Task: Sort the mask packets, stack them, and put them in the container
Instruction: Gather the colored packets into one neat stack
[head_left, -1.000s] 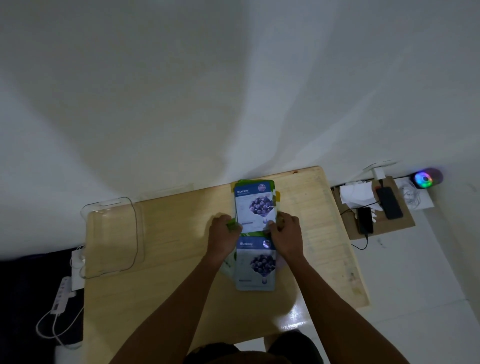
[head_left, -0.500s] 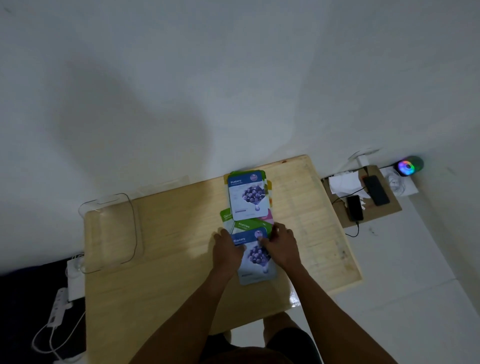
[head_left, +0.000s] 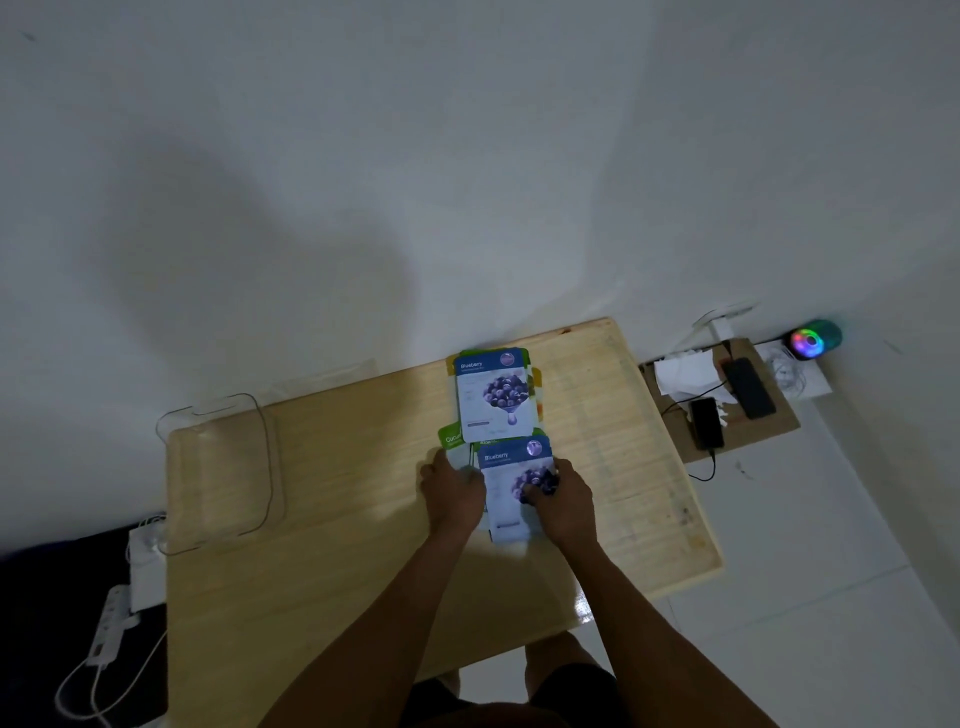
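Two piles of mask packets lie in the middle of the wooden table (head_left: 337, 545). The far pile (head_left: 493, 395) has a blue Blueberry packet on top, with green and yellow edges showing under it. The near pile (head_left: 506, 467) also has a Blueberry packet on top, with a green Cucumber packet (head_left: 449, 438) sticking out at its left. My left hand (head_left: 449, 491) grips the near pile's left edge. My right hand (head_left: 563, 496) rests on its right side, fingers on the top packet. A clear plastic container (head_left: 218, 467) stands empty at the table's left end.
A power strip (head_left: 111, 621) with white cables lies on the floor at the left. Right of the table, a low board (head_left: 727, 410) carries two phones, papers and cables. A glowing round speaker (head_left: 810, 340) sits by the wall. The white wall runs along the table's far edge.
Both hands have moved from the seam between the piles down onto the near pile. Green packets now show between the piles. The view has shifted.
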